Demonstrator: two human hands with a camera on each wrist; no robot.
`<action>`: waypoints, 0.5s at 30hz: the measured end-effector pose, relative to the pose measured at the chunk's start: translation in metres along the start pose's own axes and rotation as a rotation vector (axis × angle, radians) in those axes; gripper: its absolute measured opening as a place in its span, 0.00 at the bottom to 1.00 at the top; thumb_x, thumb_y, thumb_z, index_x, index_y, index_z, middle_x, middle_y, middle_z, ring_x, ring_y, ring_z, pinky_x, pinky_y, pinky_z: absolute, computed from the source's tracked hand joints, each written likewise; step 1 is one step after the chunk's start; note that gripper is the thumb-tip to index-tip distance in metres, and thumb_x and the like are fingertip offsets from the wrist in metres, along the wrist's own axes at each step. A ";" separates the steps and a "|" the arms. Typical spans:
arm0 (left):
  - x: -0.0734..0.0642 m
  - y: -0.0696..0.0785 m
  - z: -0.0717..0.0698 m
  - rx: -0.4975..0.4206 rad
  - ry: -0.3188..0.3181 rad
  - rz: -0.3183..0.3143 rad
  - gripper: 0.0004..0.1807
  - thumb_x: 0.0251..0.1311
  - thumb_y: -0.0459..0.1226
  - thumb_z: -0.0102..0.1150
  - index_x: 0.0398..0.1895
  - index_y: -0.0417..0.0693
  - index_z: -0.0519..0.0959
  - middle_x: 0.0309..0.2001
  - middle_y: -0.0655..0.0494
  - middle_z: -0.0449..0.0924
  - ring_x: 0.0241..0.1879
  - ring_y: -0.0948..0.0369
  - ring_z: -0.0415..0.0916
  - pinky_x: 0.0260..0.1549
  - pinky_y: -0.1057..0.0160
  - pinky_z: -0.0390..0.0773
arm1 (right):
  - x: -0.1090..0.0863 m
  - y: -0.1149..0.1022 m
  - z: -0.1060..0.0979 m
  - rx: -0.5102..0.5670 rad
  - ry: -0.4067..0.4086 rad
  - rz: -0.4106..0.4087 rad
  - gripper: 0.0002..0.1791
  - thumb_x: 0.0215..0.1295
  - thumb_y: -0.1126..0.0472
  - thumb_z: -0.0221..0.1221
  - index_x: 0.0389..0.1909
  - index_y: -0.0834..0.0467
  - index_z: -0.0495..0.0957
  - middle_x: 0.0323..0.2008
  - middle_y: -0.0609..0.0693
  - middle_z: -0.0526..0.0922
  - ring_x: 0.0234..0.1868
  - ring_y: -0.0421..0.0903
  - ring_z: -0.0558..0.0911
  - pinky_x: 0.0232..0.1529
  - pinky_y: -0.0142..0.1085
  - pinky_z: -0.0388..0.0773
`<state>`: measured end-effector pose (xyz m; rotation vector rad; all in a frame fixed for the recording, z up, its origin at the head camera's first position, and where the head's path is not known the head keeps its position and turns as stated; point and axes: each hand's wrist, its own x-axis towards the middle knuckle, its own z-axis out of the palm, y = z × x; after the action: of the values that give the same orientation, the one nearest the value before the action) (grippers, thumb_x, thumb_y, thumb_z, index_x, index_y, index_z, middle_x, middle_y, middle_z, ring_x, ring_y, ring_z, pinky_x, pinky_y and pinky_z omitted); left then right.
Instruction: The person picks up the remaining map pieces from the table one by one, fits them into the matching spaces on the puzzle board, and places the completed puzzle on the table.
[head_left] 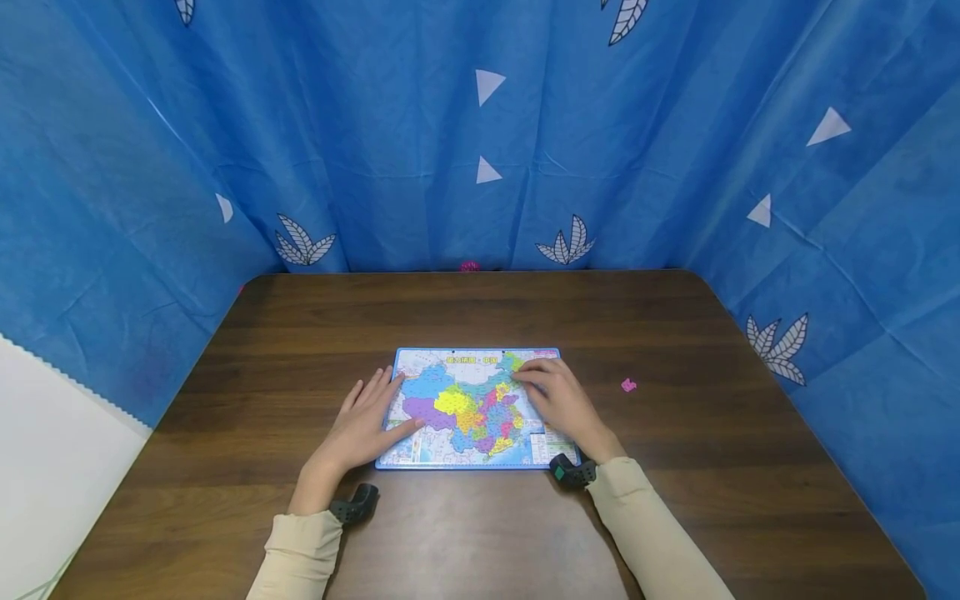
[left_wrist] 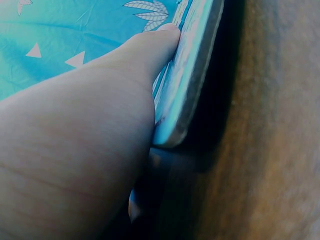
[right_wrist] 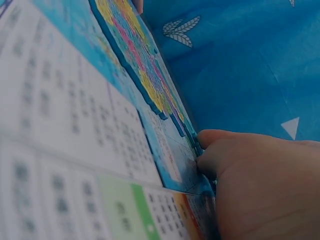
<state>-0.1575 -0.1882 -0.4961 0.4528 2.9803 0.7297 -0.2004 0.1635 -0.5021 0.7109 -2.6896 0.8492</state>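
Observation:
A map puzzle board (head_left: 468,458) with a blue rim lies flat on the table, a many-coloured map of China in its middle. My left hand (head_left: 367,425) rests along its left edge, fingers spread, thumb reaching onto the printed surface. In the left wrist view the thumb (left_wrist: 160,40) lies over the board's edge. My right hand (head_left: 558,400) is at the map's upper right, beside a green puzzle piece (head_left: 512,361). Thumb and forefinger are bent together there, pinching at a small piece mostly hidden by the fingers. The right wrist view shows these fingertips (right_wrist: 207,137) right at the board.
A small pink puzzle piece (head_left: 628,385) lies apart on the brown wooden table (head_left: 480,533), right of the board. Blue curtains (head_left: 420,125) hang behind the table and along its sides. At the far left is a white surface (head_left: 60,467).

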 end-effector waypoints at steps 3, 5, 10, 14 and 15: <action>0.000 -0.001 0.000 0.003 0.000 -0.002 0.51 0.63 0.65 0.57 0.81 0.45 0.58 0.82 0.43 0.49 0.83 0.43 0.41 0.78 0.36 0.37 | 0.000 -0.001 0.000 0.009 -0.004 0.023 0.13 0.72 0.62 0.64 0.53 0.52 0.88 0.55 0.48 0.84 0.59 0.50 0.76 0.59 0.46 0.78; 0.000 -0.001 0.000 0.004 -0.001 -0.004 0.51 0.63 0.65 0.58 0.81 0.45 0.58 0.82 0.43 0.49 0.83 0.43 0.41 0.78 0.36 0.38 | 0.000 -0.002 0.000 0.013 -0.004 0.033 0.13 0.72 0.62 0.64 0.53 0.51 0.88 0.55 0.48 0.84 0.59 0.50 0.76 0.59 0.46 0.78; 0.000 -0.001 0.000 0.004 -0.005 -0.009 0.52 0.63 0.65 0.57 0.81 0.45 0.57 0.82 0.43 0.49 0.83 0.44 0.41 0.78 0.36 0.37 | 0.000 -0.002 0.001 0.011 0.018 0.031 0.13 0.71 0.62 0.64 0.53 0.51 0.89 0.54 0.48 0.84 0.57 0.49 0.76 0.56 0.45 0.78; 0.001 0.000 0.000 0.006 -0.005 -0.007 0.52 0.63 0.65 0.57 0.81 0.45 0.57 0.82 0.44 0.50 0.83 0.44 0.41 0.78 0.36 0.37 | 0.000 -0.001 0.000 0.021 0.029 0.023 0.13 0.71 0.63 0.64 0.52 0.52 0.89 0.53 0.49 0.84 0.57 0.50 0.76 0.56 0.46 0.78; 0.001 0.000 0.000 0.007 -0.005 -0.007 0.52 0.63 0.66 0.57 0.81 0.45 0.57 0.82 0.44 0.50 0.83 0.44 0.41 0.78 0.36 0.37 | 0.000 -0.001 0.000 0.027 0.026 0.023 0.13 0.71 0.63 0.64 0.52 0.52 0.89 0.54 0.49 0.84 0.57 0.50 0.77 0.56 0.47 0.78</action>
<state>-0.1581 -0.1882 -0.4960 0.4442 2.9790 0.7172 -0.1994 0.1625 -0.5017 0.6713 -2.6732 0.8953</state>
